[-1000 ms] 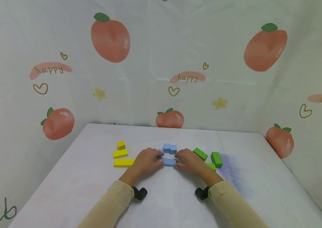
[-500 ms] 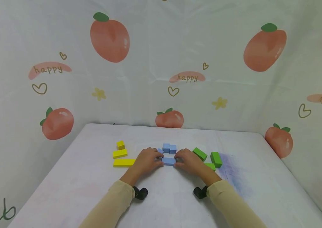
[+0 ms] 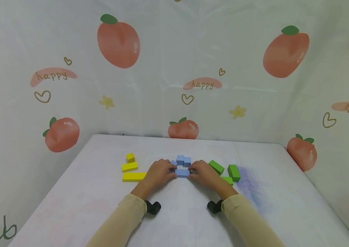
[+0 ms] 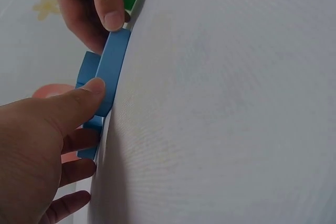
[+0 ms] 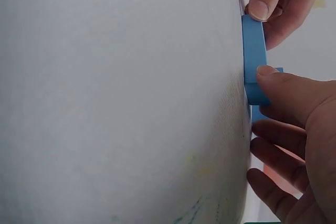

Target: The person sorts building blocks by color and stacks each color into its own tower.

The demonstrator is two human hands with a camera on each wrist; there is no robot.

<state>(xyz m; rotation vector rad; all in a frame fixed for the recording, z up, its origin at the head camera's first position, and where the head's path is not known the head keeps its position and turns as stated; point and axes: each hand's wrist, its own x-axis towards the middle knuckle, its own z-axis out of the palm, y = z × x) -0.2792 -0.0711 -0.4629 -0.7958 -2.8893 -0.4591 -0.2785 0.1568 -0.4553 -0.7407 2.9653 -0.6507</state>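
Observation:
A rectangular blue block lies crosswise on the table between the two hands. At its left end the left hand pinches it; the thumb is on its near face. The right hand grips the right end, its thumb on the block and the other fingers spread beyond. Behind the block two small blue cubes stand side by side. Another blue piece shows partly past the left fingertips; the left hand hides the rest.
Yellow blocks are at the left: a small cube, a short bar and a long bar partly behind the left hand. Green blocks lie at the right, one partly covered by the right hand. A printed cloth hangs behind the white table.
Both hands have moved the blue block slightly away from the person, closer to the two blue cubes. The yellow and green blocks stay where they were.

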